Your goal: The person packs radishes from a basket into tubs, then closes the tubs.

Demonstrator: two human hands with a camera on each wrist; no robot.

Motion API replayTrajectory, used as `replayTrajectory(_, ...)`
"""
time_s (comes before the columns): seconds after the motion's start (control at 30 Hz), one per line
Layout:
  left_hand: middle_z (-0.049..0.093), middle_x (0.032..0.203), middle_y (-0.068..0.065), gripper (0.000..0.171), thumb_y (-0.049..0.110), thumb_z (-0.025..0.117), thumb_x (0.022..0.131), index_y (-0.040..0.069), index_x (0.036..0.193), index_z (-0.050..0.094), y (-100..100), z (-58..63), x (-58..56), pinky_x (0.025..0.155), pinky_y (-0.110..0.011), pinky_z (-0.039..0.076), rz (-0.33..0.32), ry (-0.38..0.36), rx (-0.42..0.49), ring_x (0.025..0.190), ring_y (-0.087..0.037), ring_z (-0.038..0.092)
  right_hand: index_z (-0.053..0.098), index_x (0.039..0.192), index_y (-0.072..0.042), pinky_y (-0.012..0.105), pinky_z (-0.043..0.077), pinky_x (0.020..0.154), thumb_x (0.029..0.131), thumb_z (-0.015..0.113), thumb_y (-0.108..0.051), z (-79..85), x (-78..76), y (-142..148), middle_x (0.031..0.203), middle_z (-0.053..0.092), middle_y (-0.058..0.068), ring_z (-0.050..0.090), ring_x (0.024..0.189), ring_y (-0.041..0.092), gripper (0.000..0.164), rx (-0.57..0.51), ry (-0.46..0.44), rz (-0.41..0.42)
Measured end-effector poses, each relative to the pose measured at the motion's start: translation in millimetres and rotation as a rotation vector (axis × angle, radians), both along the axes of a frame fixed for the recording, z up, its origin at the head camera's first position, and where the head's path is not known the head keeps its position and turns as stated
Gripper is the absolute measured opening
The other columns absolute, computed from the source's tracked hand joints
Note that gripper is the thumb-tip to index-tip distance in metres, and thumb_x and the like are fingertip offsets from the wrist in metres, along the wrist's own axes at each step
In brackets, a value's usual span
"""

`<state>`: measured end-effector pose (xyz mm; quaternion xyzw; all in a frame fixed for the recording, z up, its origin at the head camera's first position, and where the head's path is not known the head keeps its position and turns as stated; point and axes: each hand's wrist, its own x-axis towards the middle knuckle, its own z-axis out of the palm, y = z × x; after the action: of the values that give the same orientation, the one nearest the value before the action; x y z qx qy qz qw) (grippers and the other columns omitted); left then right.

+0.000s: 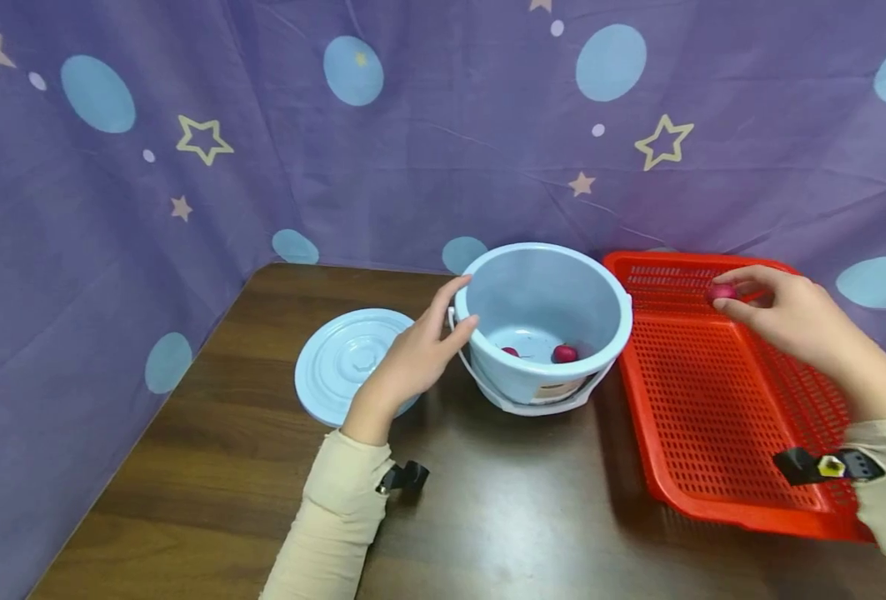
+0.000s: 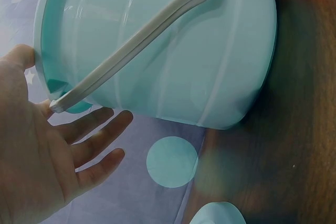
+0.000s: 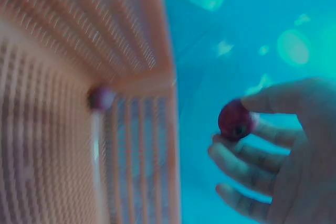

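A light blue bucket (image 1: 543,377) stands upright on the table with two small red radishes (image 1: 565,353) in its bottom. My left hand (image 1: 422,350) touches the bucket's left rim by the handle joint; in the left wrist view its fingers (image 2: 100,140) are spread and fairly straight beside the wall. Over the far right part of a red plastic basket (image 1: 648,433), my right hand (image 1: 791,312) pinches another round red radish (image 3: 236,121) between thumb and fingertips. One more radish (image 3: 100,98) lies in a corner of the basket in the right wrist view.
A round light blue lid (image 1: 330,367) lies on the wooden table (image 1: 210,467) left of the bucket. The basket sits close to the bucket's right side. A purple patterned cloth (image 1: 427,192) hangs behind the table and along its left side.
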<state>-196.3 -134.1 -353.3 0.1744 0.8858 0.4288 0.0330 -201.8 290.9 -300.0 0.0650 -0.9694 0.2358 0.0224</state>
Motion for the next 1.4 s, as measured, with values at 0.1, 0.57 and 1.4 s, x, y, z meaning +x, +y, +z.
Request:
replayTrajectory(0.1,0.032,0.158,0.005,0.060,0.069,0.038,0.097,0.055,0.151,0.016,-1,1.0,-2.7,0.094,-0.054,0.042,0.006,-0.001,0.003,0.127,-0.027,0.050,0.062,0.125,-0.004,0.027,0.045,0.061,0.097,0.064,-0.035,8.6,8.4,-18,0.112,0.065,0.024,0.064,0.080,0.015,0.042,-0.046,0.047,-0.037)
replayTrajectory(0.57,0.031,0.158,0.004,0.058,0.064,0.039,0.099,0.053,0.152,0.016,-2,1.4,-3.5,0.099,-0.056,0.039,0.024,-0.007,-0.003,0.130,-0.029,0.047,0.062,0.129,-0.008,0.030,0.044,0.076,0.100,0.056,-0.035,26.3,40.3,-103,0.115,0.066,0.016,0.062,0.094,0.021,0.040,-0.276,0.090,-0.050)
replayTrajectory(1.4,0.037,0.155,-0.004,0.057,0.055,0.041,0.103,0.046,0.154,0.017,3,-5.1,-2.8,0.091,-0.055,0.044,0.009,0.038,-0.001,0.121,-0.028,0.053,0.063,0.122,-0.006,0.040,0.052,0.082,0.095,0.066,-0.011,11.6,71.6,-211,0.109,0.066,0.006,0.063,0.093,0.020,0.028,-0.558,0.286,0.067)
